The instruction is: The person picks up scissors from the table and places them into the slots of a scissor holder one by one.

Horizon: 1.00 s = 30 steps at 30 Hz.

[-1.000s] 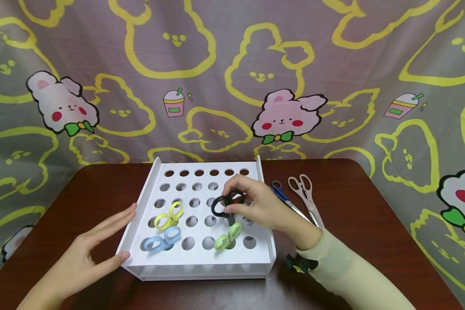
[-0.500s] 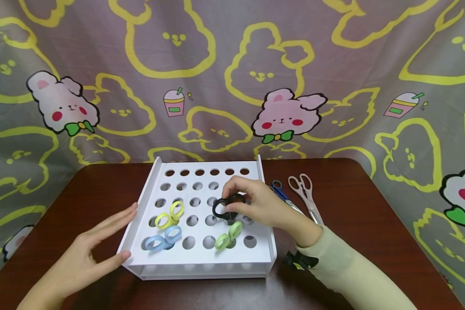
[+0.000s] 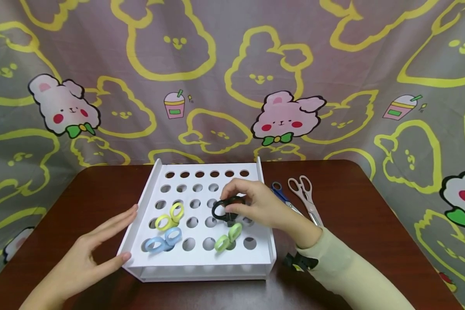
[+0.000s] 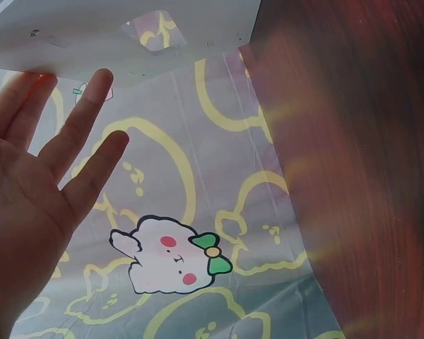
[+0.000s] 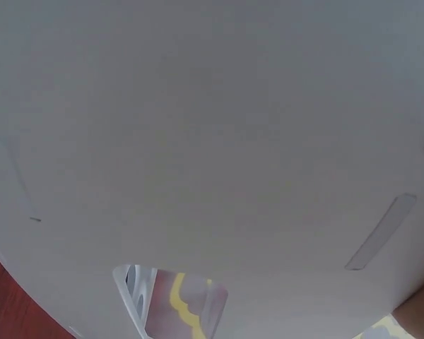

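Note:
My right hand (image 3: 252, 203) pinches the handles of a black pair of scissors (image 3: 230, 217) between thumb and fingers. Those scissors stand in the right part of a white rack (image 3: 201, 257) with rows of round holes; their blades are hidden below. My left hand (image 3: 86, 255) has its fingers extended, with the fingertips at the rack's left side panel. Yellow scissors (image 3: 170, 221), light blue scissors (image 3: 163, 242) and green scissors (image 3: 228, 238) stand handles up in the holes. The left wrist view shows the left hand (image 4: 39, 169) below the white panel.
Right of the rack, blue-handled scissors (image 3: 280, 193) and beige-handled scissors (image 3: 305, 196) lie on the dark wooden table (image 3: 356, 224). A patterned curtain (image 3: 217, 94) hangs behind. The rack's grey-looking side panel (image 5: 212, 141) fills most of the right wrist view.
The black scissors have sunk slightly into the rack with my right hand still on them. My left hand has stayed at the rack's side.

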Each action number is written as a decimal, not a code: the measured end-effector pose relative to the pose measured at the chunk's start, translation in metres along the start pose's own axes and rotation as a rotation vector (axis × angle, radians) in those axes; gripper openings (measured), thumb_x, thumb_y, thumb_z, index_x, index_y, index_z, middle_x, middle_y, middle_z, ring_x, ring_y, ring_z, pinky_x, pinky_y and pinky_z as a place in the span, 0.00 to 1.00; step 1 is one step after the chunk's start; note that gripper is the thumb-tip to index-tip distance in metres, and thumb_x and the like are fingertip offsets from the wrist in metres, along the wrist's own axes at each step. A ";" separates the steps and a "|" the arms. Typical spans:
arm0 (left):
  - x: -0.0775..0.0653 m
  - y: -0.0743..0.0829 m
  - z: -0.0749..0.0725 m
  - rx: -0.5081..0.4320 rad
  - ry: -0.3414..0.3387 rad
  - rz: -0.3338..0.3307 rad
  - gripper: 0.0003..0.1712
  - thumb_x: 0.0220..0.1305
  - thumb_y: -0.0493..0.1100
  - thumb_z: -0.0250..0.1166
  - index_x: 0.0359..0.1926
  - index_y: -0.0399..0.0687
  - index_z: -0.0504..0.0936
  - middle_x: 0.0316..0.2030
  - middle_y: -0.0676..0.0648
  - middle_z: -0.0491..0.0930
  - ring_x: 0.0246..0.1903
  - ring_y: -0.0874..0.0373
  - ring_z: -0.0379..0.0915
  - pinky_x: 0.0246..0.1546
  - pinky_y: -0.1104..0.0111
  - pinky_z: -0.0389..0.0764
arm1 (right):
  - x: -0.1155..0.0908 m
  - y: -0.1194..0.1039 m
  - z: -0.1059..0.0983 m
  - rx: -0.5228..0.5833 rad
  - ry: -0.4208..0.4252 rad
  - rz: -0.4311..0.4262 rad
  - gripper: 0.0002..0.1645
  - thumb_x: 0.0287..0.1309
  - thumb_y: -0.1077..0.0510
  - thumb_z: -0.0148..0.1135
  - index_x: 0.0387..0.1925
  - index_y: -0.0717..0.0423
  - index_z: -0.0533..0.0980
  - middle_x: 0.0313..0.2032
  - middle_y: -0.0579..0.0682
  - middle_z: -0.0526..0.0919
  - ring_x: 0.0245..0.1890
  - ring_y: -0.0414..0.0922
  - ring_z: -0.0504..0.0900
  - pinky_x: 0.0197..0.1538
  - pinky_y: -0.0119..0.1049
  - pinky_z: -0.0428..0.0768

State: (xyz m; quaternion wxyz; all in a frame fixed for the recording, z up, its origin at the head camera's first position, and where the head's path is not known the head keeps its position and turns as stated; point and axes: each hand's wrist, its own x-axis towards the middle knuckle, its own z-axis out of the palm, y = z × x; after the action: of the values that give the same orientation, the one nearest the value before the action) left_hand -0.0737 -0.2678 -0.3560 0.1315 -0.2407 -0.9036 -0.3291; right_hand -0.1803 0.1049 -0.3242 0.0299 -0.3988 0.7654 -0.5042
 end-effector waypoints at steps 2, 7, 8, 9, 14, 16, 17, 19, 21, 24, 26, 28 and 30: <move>0.000 0.000 0.000 0.001 0.002 0.008 0.47 0.47 0.31 0.77 0.70 0.48 0.71 0.72 0.49 0.67 0.71 0.74 0.57 0.63 0.89 0.55 | 0.000 0.002 -0.002 0.018 -0.005 -0.011 0.12 0.56 0.67 0.69 0.42 0.57 0.79 0.40 0.52 0.84 0.44 0.39 0.83 0.43 0.34 0.84; -0.001 0.000 0.000 0.011 0.006 0.016 0.47 0.47 0.31 0.77 0.70 0.48 0.71 0.72 0.49 0.67 0.71 0.74 0.57 0.63 0.88 0.55 | -0.001 0.009 -0.016 0.042 0.012 -0.004 0.15 0.56 0.68 0.69 0.46 0.59 0.78 0.42 0.54 0.85 0.43 0.41 0.84 0.47 0.37 0.85; -0.002 0.000 0.000 0.013 0.007 0.016 0.47 0.46 0.32 0.77 0.70 0.48 0.71 0.72 0.49 0.68 0.71 0.74 0.57 0.63 0.89 0.55 | -0.002 0.010 -0.020 0.037 0.019 0.004 0.15 0.56 0.69 0.69 0.46 0.60 0.78 0.41 0.54 0.85 0.43 0.40 0.84 0.47 0.37 0.85; -0.002 0.000 0.000 0.015 0.009 0.016 0.47 0.46 0.31 0.77 0.70 0.48 0.71 0.72 0.49 0.67 0.71 0.74 0.57 0.63 0.89 0.55 | -0.004 0.011 -0.024 0.030 0.028 0.009 0.15 0.56 0.69 0.69 0.46 0.60 0.78 0.41 0.55 0.85 0.42 0.40 0.84 0.47 0.37 0.85; -0.001 -0.001 -0.001 0.004 0.013 0.035 0.47 0.45 0.30 0.77 0.70 0.46 0.71 0.72 0.48 0.68 0.71 0.72 0.57 0.64 0.87 0.55 | -0.014 0.020 -0.044 -0.037 0.095 0.008 0.14 0.57 0.68 0.68 0.46 0.62 0.78 0.39 0.54 0.86 0.41 0.38 0.84 0.45 0.32 0.82; -0.001 -0.001 0.000 0.003 0.011 0.034 0.47 0.46 0.31 0.77 0.70 0.47 0.71 0.72 0.48 0.67 0.71 0.72 0.57 0.64 0.88 0.55 | -0.020 0.025 -0.053 -0.047 0.135 0.012 0.14 0.57 0.68 0.68 0.45 0.63 0.78 0.39 0.55 0.86 0.40 0.38 0.84 0.44 0.31 0.81; -0.001 -0.001 0.000 0.002 0.010 0.032 0.47 0.46 0.31 0.77 0.70 0.47 0.71 0.72 0.48 0.67 0.71 0.72 0.57 0.64 0.88 0.55 | -0.023 0.028 -0.058 -0.053 0.156 0.019 0.13 0.57 0.68 0.68 0.45 0.62 0.78 0.38 0.55 0.85 0.40 0.37 0.84 0.44 0.30 0.81; -0.001 -0.001 0.000 0.004 0.006 0.027 0.47 0.46 0.31 0.77 0.70 0.47 0.71 0.72 0.48 0.67 0.71 0.73 0.57 0.64 0.88 0.55 | -0.029 0.035 -0.068 -0.065 0.198 0.043 0.13 0.58 0.67 0.67 0.45 0.62 0.79 0.38 0.56 0.85 0.39 0.37 0.83 0.43 0.29 0.82; -0.001 -0.001 0.000 0.008 0.004 0.018 0.47 0.47 0.32 0.77 0.70 0.48 0.71 0.72 0.49 0.67 0.71 0.73 0.57 0.64 0.88 0.55 | -0.034 0.042 -0.078 -0.082 0.228 0.078 0.12 0.60 0.66 0.66 0.45 0.61 0.79 0.38 0.57 0.85 0.38 0.37 0.83 0.40 0.29 0.82; -0.001 -0.001 -0.001 0.011 0.004 0.010 0.47 0.47 0.32 0.77 0.70 0.48 0.70 0.72 0.49 0.67 0.71 0.74 0.57 0.64 0.88 0.54 | -0.040 0.055 -0.091 -0.143 0.251 0.149 0.11 0.62 0.64 0.65 0.46 0.58 0.79 0.40 0.57 0.86 0.37 0.36 0.82 0.36 0.31 0.81; -0.001 0.000 -0.001 0.010 0.007 0.010 0.47 0.47 0.32 0.77 0.70 0.48 0.70 0.72 0.49 0.67 0.71 0.74 0.57 0.63 0.88 0.54 | -0.043 0.064 -0.097 -0.180 0.248 0.192 0.11 0.64 0.62 0.64 0.47 0.58 0.79 0.41 0.57 0.86 0.35 0.37 0.81 0.33 0.31 0.80; -0.001 0.000 -0.001 0.008 0.008 0.010 0.47 0.47 0.32 0.77 0.70 0.49 0.70 0.72 0.49 0.67 0.71 0.74 0.57 0.63 0.89 0.55 | -0.044 0.073 -0.102 -0.208 0.237 0.225 0.12 0.64 0.62 0.64 0.49 0.58 0.78 0.42 0.58 0.86 0.33 0.38 0.79 0.32 0.32 0.79; -0.001 0.000 0.000 0.005 0.008 0.019 0.47 0.47 0.31 0.77 0.70 0.48 0.71 0.72 0.48 0.68 0.71 0.73 0.57 0.63 0.88 0.55 | -0.046 0.084 -0.104 -0.236 0.221 0.241 0.13 0.64 0.62 0.64 0.50 0.58 0.78 0.43 0.60 0.85 0.33 0.38 0.78 0.33 0.32 0.78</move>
State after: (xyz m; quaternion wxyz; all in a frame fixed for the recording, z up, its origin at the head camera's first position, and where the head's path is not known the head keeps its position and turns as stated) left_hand -0.0729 -0.2684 -0.3565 0.1390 -0.2474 -0.9016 -0.3265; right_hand -0.2441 0.2268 -0.3560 -0.0412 -0.2473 0.8599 -0.4446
